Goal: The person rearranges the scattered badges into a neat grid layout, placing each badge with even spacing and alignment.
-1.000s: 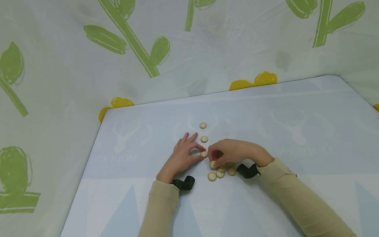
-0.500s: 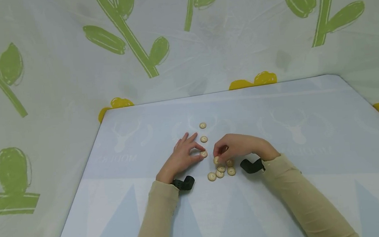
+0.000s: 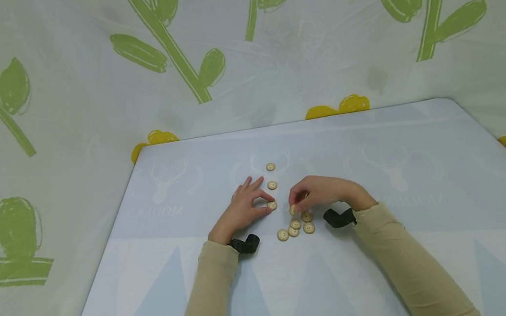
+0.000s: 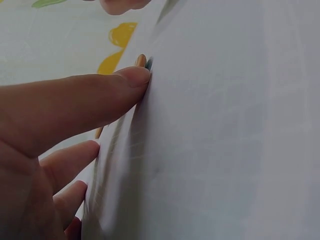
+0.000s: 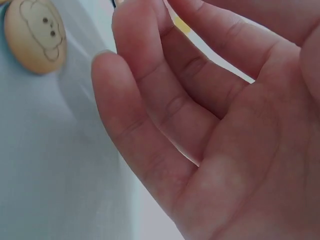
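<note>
My left hand (image 3: 243,206) pinches a round wooden button (image 3: 272,205) between thumb and index finger, its other fingers spread. In the left wrist view the thumb covers most of that button, leaving only its edge (image 4: 141,60) visible. To the right, my right hand (image 3: 323,191) holds another wooden button (image 3: 293,209) at its fingertips, tilted above the cluster. Beyond the left fingertips lie two single buttons, a near one (image 3: 272,185) and a far one (image 3: 271,167), in line with the pinched one. The right wrist view shows a loose button (image 5: 36,35) with a bear face drawn on it.
Several more buttons lie in a loose cluster on the near side of the right hand, among them one at its left end (image 3: 282,235) and one at its right (image 3: 309,228). The patterned tablecloth (image 3: 368,287) reaches back to a leaf-printed curtain (image 3: 295,62).
My right hand has moved right and slightly away from me with its button, drawing apart from the left hand and uncovering more of the cluster. The left hand stays in place.
</note>
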The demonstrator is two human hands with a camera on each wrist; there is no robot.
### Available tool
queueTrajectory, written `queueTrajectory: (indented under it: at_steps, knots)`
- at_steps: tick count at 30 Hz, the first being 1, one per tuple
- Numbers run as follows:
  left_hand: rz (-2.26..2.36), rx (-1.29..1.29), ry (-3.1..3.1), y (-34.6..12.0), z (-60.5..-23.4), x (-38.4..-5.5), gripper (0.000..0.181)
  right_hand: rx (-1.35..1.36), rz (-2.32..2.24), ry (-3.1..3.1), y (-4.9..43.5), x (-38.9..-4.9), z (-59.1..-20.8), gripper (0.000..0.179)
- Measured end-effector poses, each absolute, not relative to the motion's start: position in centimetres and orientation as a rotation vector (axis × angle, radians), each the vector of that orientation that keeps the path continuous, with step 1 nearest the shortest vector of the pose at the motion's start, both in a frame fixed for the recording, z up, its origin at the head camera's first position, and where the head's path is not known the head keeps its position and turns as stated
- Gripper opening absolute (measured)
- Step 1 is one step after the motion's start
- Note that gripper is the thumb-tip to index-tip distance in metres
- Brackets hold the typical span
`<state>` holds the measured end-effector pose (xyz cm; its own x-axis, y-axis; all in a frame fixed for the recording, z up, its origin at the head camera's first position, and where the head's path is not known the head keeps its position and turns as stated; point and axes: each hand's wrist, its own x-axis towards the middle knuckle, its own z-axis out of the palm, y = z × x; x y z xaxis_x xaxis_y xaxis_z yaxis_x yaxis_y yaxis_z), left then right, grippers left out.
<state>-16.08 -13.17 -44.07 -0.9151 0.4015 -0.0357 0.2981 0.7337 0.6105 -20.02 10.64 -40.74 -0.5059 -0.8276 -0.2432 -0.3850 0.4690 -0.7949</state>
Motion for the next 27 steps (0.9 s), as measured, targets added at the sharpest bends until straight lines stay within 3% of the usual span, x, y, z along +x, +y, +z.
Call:
queueTrajectory:
  at_steps: [27]
  knots:
    - [0.98, 0.576, 2.755, -13.2, -44.3, -16.0, 0.012, -0.698, -1.001, 2.174, 12.6, -21.4, -42.3, 0.019]
